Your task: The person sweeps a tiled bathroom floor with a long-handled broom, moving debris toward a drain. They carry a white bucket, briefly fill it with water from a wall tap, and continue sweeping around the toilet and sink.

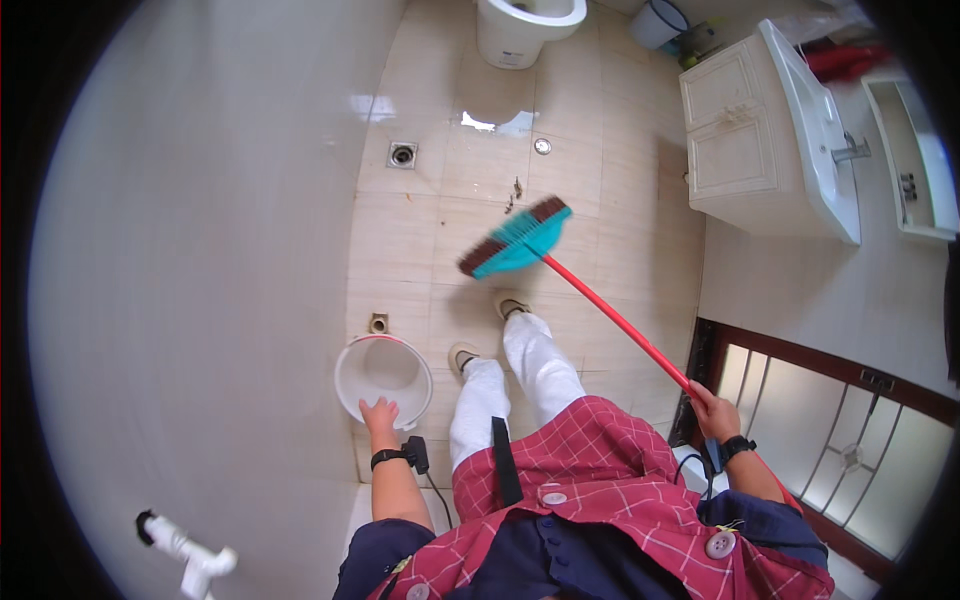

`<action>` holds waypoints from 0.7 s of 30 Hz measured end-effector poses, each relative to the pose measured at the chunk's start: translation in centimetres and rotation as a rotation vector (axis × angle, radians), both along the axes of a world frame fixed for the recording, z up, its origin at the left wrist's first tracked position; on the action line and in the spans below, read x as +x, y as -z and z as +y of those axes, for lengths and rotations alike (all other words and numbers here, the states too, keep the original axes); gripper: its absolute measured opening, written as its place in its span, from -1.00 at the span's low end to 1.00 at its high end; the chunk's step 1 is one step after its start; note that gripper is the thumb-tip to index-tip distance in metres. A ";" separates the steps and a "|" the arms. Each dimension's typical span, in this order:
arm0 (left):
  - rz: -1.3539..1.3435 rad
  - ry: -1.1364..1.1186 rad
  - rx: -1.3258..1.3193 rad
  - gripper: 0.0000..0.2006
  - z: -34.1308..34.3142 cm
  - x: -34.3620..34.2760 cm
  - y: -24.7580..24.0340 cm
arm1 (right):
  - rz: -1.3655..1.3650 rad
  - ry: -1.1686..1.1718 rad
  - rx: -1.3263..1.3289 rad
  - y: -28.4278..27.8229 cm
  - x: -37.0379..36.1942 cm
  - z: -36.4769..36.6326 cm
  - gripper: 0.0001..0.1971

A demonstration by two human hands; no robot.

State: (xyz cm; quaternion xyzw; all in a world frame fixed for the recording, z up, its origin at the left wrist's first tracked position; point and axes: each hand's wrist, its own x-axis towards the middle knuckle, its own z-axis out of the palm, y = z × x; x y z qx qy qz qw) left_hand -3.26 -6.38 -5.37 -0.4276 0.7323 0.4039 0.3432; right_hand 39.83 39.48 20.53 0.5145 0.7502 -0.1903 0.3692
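My right hand (712, 411) grips the red handle of a broom (610, 315) at the right. The broom's teal head with dark red bristles (515, 240) hovers over the tiled floor ahead of my feet. A few bits of dark debris (514, 193) lie on the tiles just beyond the bristles. My left hand (378, 414) rests on the near rim of a white bucket (384, 372) standing on the floor at my left foot. My white trouser legs and light shoes show between bucket and broom.
A floor drain (402, 154) and a small round drain cover (542, 146) sit ahead, with a wet patch (497, 123) near a white toilet (525, 28). A white vanity cabinet with a sink (770, 140) stands at right. A glass-panelled door (840, 440) is at lower right, a white pipe fitting (190, 555) at lower left.
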 end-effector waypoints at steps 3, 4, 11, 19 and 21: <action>0.076 0.112 0.089 -0.21 3.5 -2.1 -3.6 | -0.051 0.004 0.043 -1.0 4.9 -3.9 -0.68; 0.081 0.118 0.114 -0.22 4.6 -2.6 -4.2 | -0.087 0.005 0.045 -0.6 6.1 -4.8 -0.69; 0.041 0.305 0.068 -0.25 4.9 -1.3 -3.8 | -0.081 0.018 0.050 8.1 9.0 -7.9 -0.67; -0.027 0.430 -0.037 -0.26 2.7 2.9 -2.7 | 0.241 0.087 0.084 22.6 -1.7 -5.4 -0.59; 0.010 0.470 -0.007 -0.25 3.7 3.7 -3.8 | 0.303 0.078 0.076 25.9 -6.5 -4.0 -0.57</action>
